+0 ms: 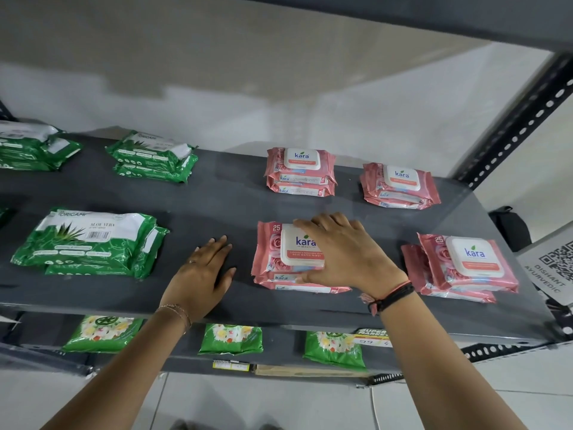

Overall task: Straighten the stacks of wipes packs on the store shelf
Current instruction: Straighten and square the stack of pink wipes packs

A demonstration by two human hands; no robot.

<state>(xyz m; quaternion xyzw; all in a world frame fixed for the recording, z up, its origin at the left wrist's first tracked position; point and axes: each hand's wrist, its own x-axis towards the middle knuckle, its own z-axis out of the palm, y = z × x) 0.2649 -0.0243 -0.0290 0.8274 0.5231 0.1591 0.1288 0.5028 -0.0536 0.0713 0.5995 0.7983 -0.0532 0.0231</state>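
On the dark grey shelf (223,193) lie stacks of wipes packs. My right hand (347,252) rests on top of the front middle pink stack (273,256), fingers spread over its white lid and thumb at the front edge. My left hand (204,268) lies flat on the bare shelf just left of that stack, fingers apart, holding nothing. The front right pink stack (465,265) is skewed, its lower packs poking out to the left. Two more pink stacks (300,170) (400,184) sit at the back. Green stacks lie at front left (90,243) and at the back (155,156).
Another green stack (31,147) sits at the far left back. A lower shelf holds green packets (231,338) and a price tag (373,336). A perforated metal upright (521,122) rises at the right, with a QR code sign (555,268) beside it. Another shelf hangs overhead.
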